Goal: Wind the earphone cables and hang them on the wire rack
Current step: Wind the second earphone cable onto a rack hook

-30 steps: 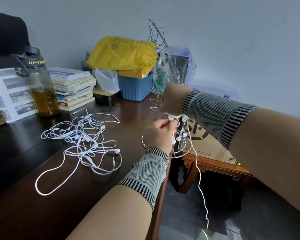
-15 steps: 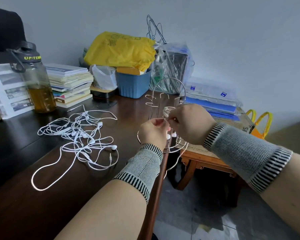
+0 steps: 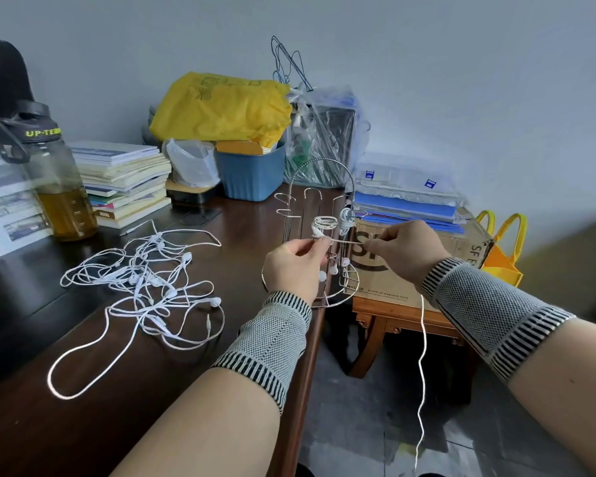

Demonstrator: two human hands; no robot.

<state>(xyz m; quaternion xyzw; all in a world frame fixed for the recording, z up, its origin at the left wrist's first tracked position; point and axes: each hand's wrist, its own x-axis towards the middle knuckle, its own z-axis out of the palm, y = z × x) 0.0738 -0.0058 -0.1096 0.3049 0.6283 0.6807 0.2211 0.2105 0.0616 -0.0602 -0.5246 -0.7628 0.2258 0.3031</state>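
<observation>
Far left of the grip: water bottle (image 3: 61, 187) and a stack of books (image 3: 124, 182), not in play. Closer in, still left of the hands, a tangled pile of earphones (image 3: 145, 284) lies loose on the desk (image 3: 83, 425). Several sets by the look of it, none wound. That's the bulk of the work left.

Left hand (image 3: 295, 266) pinches the cable in hand (image 3: 344, 241) between thumb and fingertips, at the front of the wire rack (image 3: 319, 235). A short stretch of it runs taut to the right hand (image 3: 405, 251), which pinches the other end of that stretch. Below the right hand the loose tail of the cable hangs down past the desk edge toward the floor, so a good length is still unwound.

Just above the grip, a small coil (image 3: 324, 222) sits on the rack. Whether it belongs to this cable or to a finished set, can't tell. Up and right of the grip, a wound bundle (image 3: 346, 216) hangs off a rack hook, looks done. A few earbuds dangle below the left hand inside the rack.

Behind the right hand: a cardboard box (image 3: 427, 270) on a wooden stool.

Estimate: one set hung, maybe two, one mid-wind, pile untouched. Early in the task.
</observation>
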